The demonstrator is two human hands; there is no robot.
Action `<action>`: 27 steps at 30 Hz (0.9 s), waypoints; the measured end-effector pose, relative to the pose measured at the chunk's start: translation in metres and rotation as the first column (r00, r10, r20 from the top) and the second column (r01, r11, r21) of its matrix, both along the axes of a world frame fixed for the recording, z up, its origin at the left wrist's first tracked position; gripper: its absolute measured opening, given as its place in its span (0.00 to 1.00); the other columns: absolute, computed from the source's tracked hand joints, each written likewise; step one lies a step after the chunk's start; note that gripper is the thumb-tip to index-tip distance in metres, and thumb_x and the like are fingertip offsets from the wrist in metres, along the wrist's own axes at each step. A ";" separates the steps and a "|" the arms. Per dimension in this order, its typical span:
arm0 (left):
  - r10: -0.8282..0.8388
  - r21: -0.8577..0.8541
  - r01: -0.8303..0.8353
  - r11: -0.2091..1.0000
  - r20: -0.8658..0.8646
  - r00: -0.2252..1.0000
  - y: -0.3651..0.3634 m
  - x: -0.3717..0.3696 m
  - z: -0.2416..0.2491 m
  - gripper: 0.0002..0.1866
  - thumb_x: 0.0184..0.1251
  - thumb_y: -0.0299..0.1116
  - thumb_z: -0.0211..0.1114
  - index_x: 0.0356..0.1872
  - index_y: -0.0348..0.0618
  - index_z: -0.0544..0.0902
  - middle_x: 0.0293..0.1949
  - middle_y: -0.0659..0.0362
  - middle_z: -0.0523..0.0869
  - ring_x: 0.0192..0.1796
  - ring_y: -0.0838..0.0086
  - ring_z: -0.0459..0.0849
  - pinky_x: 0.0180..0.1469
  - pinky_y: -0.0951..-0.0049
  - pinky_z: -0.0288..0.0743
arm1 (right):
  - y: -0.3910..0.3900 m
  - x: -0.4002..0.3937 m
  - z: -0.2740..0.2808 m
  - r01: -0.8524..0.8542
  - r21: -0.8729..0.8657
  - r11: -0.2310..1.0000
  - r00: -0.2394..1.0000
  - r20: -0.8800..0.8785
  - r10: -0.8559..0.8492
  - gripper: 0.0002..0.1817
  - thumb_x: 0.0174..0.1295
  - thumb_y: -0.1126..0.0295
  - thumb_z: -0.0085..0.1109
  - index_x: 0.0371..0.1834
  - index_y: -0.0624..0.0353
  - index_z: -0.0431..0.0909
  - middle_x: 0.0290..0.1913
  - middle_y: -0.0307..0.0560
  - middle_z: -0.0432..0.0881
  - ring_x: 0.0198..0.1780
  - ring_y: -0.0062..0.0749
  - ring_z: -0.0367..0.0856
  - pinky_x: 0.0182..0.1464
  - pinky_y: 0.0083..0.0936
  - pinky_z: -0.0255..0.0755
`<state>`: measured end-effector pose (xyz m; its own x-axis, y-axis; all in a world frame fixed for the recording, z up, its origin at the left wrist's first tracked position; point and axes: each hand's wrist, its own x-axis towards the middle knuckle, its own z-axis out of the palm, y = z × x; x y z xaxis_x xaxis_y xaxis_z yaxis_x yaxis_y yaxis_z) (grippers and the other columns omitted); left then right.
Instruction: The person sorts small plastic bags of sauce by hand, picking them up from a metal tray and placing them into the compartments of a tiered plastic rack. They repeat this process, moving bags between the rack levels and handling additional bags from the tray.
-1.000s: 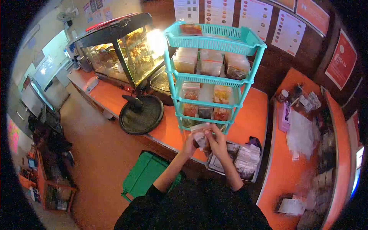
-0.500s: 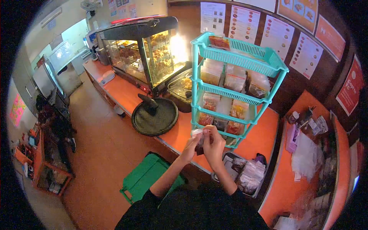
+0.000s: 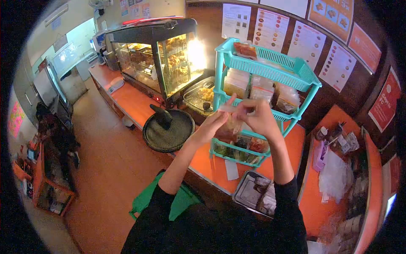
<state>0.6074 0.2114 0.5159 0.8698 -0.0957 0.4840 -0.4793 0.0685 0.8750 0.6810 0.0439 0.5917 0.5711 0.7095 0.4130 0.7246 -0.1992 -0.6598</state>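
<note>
In front of the turquoise tiered rack [image 3: 310, 95], both my hands are raised around a small clear zip bag [image 3: 231, 127] with something brownish in it. My left hand [image 3: 213, 123] holds the bag from the left, thumb and fingers near its pale top edge. From the right, my right hand [image 3: 259, 117] pinches that same top edge. The bag and hands cover part of the rack's middle tiers. More filled bags [image 3: 261, 91] stand upright in the rack, and a reddish packet [image 3: 245, 51] lies on its top tier.
Below the rack, a metal tray [image 3: 246, 195] holds several packets on the orange counter [image 3: 203, 163]. Left of it are a stone mortar [image 3: 169, 134] with its pestle, a lit food warmer [image 3: 158, 63] and a lidded container [image 3: 198, 96]. A green crate [image 3: 179, 197] is below the counter.
My hands have risen and moved closer to the rack with a bag between them. A white strip now shows on the counter beneath the rack, and the view has shifted slightly.
</note>
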 end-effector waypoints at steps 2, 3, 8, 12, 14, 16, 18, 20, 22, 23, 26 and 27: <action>-0.005 -0.262 -0.008 0.965 -0.049 0.999 0.005 0.008 -0.003 0.29 0.74 0.46 0.56 0.67 0.38 0.65 0.65 0.55 0.70 0.64 0.72 0.72 0.67 0.70 0.64 | 0.015 0.008 0.004 0.076 0.150 0.986 0.984 0.149 -0.099 0.10 0.52 0.70 0.68 0.32 0.65 0.83 0.23 0.48 0.82 0.28 0.27 0.79 0.36 0.25 0.71; -0.006 -0.264 -0.007 0.965 -0.048 0.999 0.001 0.007 -0.003 0.29 0.74 0.46 0.56 0.67 0.38 0.65 0.65 0.55 0.70 0.64 0.72 0.72 0.67 0.70 0.64 | 0.022 0.010 0.003 0.077 0.148 0.986 0.984 0.150 -0.099 0.10 0.52 0.70 0.68 0.32 0.65 0.83 0.23 0.48 0.82 0.28 0.27 0.79 0.36 0.25 0.71; 0.362 -0.542 -0.396 0.742 -0.174 0.916 -0.030 0.022 -0.013 0.23 0.68 0.33 0.64 0.57 0.42 0.64 0.51 0.54 0.75 0.50 0.71 0.79 0.47 0.69 0.80 | 0.041 0.019 -0.005 0.404 0.372 0.836 0.630 0.549 -0.549 0.09 0.50 0.69 0.69 0.33 0.57 0.83 0.38 0.39 0.83 0.43 0.41 0.79 0.47 0.36 0.69; 0.491 -0.501 -0.486 0.716 -0.134 0.861 -0.030 0.034 -0.026 0.20 0.70 0.32 0.63 0.53 0.43 0.63 0.49 0.54 0.72 0.48 0.75 0.75 0.44 0.76 0.77 | 0.050 0.026 -0.017 0.450 0.370 0.813 0.595 0.555 -0.582 0.08 0.48 0.68 0.69 0.32 0.53 0.83 0.47 0.36 0.80 0.50 0.40 0.76 0.52 0.40 0.66; 0.536 -0.469 -0.514 0.718 -0.100 0.839 -0.032 0.033 -0.020 0.19 0.70 0.31 0.63 0.53 0.42 0.63 0.49 0.54 0.71 0.49 0.75 0.75 0.45 0.76 0.76 | 0.053 0.036 -0.020 0.460 0.362 0.811 0.608 0.537 -0.585 0.08 0.50 0.67 0.65 0.33 0.53 0.84 0.46 0.50 0.78 0.51 0.50 0.74 0.52 0.45 0.67; 0.463 -0.532 -0.455 0.714 -0.129 0.877 -0.041 0.019 -0.002 0.18 0.71 0.30 0.61 0.52 0.41 0.62 0.47 0.54 0.71 0.46 0.75 0.77 0.43 0.75 0.79 | 0.053 0.033 -0.016 0.475 0.377 0.795 0.559 0.568 -0.603 0.08 0.49 0.66 0.65 0.33 0.52 0.85 0.46 0.51 0.79 0.51 0.51 0.74 0.53 0.46 0.66; 0.559 -0.444 -0.534 0.720 -0.086 0.825 -0.035 0.029 -0.011 0.18 0.71 0.29 0.61 0.52 0.41 0.61 0.47 0.54 0.71 0.44 0.75 0.77 0.41 0.74 0.81 | 0.054 0.033 -0.015 0.488 0.390 0.781 0.510 0.599 -0.617 0.09 0.49 0.66 0.66 0.33 0.52 0.85 0.47 0.53 0.79 0.52 0.53 0.73 0.55 0.47 0.66; 0.643 -0.358 -0.610 0.707 -0.033 0.765 -0.034 0.034 -0.013 0.18 0.71 0.29 0.60 0.52 0.40 0.61 0.46 0.54 0.71 0.42 0.75 0.78 0.40 0.74 0.83 | 0.059 0.044 -0.019 0.495 0.338 0.801 0.625 0.502 -0.598 0.10 0.47 0.66 0.66 0.34 0.53 0.85 0.47 0.58 0.79 0.50 0.57 0.75 0.53 0.50 0.69; 0.508 -0.515 -0.496 0.699 -0.130 0.852 -0.040 0.030 -0.001 0.21 0.70 0.30 0.61 0.55 0.43 0.59 0.49 0.49 0.75 0.38 0.66 0.85 0.39 0.68 0.84 | 0.061 0.060 -0.020 0.464 0.291 0.836 0.720 0.426 -0.548 0.11 0.46 0.66 0.66 0.34 0.53 0.85 0.44 0.59 0.80 0.48 0.59 0.77 0.50 0.51 0.70; 0.509 -0.517 -0.495 0.699 -0.127 0.851 -0.039 0.033 -0.002 0.21 0.70 0.30 0.61 0.55 0.43 0.59 0.49 0.49 0.75 0.38 0.66 0.85 0.39 0.68 0.84 | 0.061 0.065 -0.016 0.425 0.250 0.870 0.802 0.341 -0.490 0.12 0.45 0.66 0.67 0.35 0.54 0.86 0.41 0.60 0.82 0.46 0.61 0.79 0.48 0.53 0.72; 0.546 -0.502 -0.506 0.701 -0.078 0.834 -0.038 0.042 -0.007 0.20 0.71 0.29 0.60 0.55 0.43 0.59 0.47 0.48 0.74 0.37 0.65 0.85 0.38 0.68 0.84 | 0.059 0.072 -0.012 0.370 0.231 0.900 0.815 0.384 -0.434 0.15 0.43 0.65 0.67 0.36 0.55 0.86 0.36 0.61 0.84 0.43 0.62 0.82 0.46 0.52 0.74; 0.575 -0.500 -0.522 0.691 -0.057 0.816 -0.038 0.045 -0.006 0.19 0.71 0.29 0.60 0.53 0.42 0.59 0.46 0.51 0.73 0.37 0.70 0.82 0.37 0.70 0.85 | 0.057 0.075 -0.010 0.369 0.231 0.900 0.815 0.386 -0.433 0.15 0.43 0.65 0.67 0.36 0.55 0.86 0.36 0.61 0.84 0.43 0.62 0.82 0.46 0.52 0.74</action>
